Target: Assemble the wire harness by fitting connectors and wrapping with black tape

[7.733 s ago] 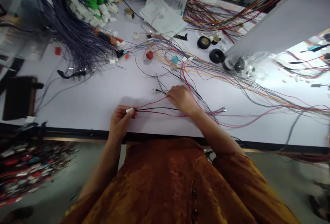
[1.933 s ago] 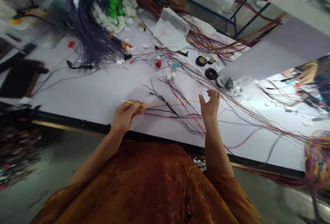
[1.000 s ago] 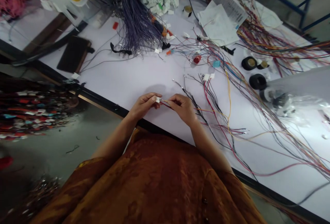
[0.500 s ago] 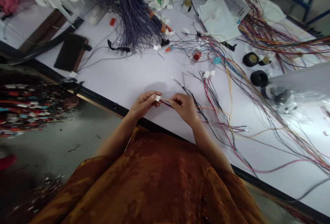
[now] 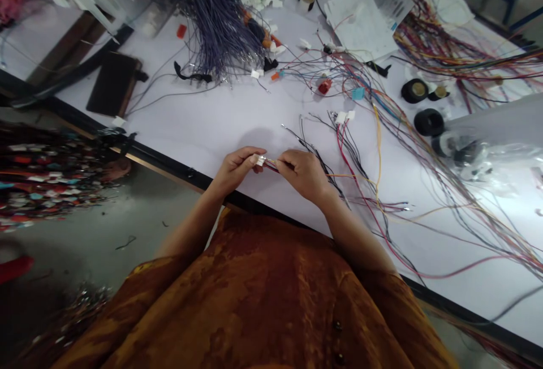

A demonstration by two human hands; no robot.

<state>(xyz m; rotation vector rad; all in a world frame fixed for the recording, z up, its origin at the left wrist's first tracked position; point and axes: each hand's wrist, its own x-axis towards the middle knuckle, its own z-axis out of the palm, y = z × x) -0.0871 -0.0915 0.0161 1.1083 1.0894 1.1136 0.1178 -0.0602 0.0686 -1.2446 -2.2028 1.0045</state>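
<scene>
The left hand [image 5: 235,168] has its grip pinched closed on the white connector [image 5: 260,160] over the surface [image 5: 169,125], while, just to the connector's right, the right hand [image 5: 302,172] pinches a wire [image 5: 270,161] running roughly left-right toward it, contact too small to tell.

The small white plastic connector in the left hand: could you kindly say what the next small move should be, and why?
I'd probably ease the thin orange wire into the small white plastic connector: the left hand grips the connector, the right hand pinches close by, and a shiny tip shows between them.
</scene>
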